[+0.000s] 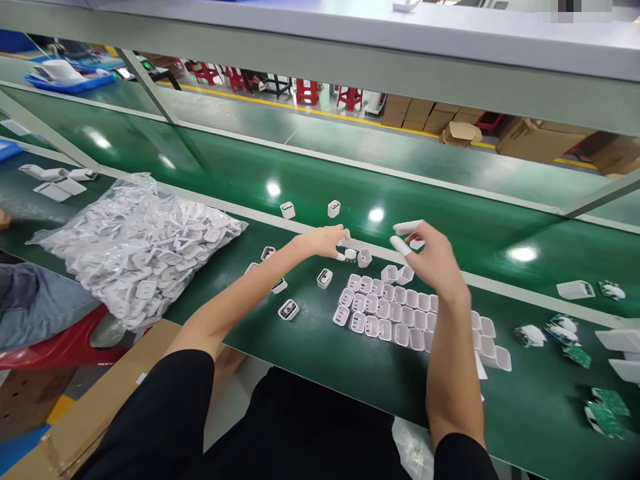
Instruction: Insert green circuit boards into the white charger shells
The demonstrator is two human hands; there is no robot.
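Observation:
My left hand [327, 241] reaches over the green bench, its thumb and fingers apart. Just beyond its thumb tip sits a small white-and-green circuit piece [351, 256]; whether they touch is unclear. An upright white plastic housing [365, 258] stands beside that piece. White covers are on the thumb and finger of my right hand [429, 257], which hovers open above the rows of white housings [395, 312]. Two more housings [390, 274] stand behind those rows. Nearer my left forearm are several housings with parts inside, such as one housing [289, 310] and another housing [325, 278].
A big clear bag of white plastic parts [150, 247] lies on the left. Green circuit boards [607, 410] and white pieces are spread at the right. A green back panel [240, 177] and overhead shelf [320, 33] border the bench. Another person's leg [45, 307] shows at left.

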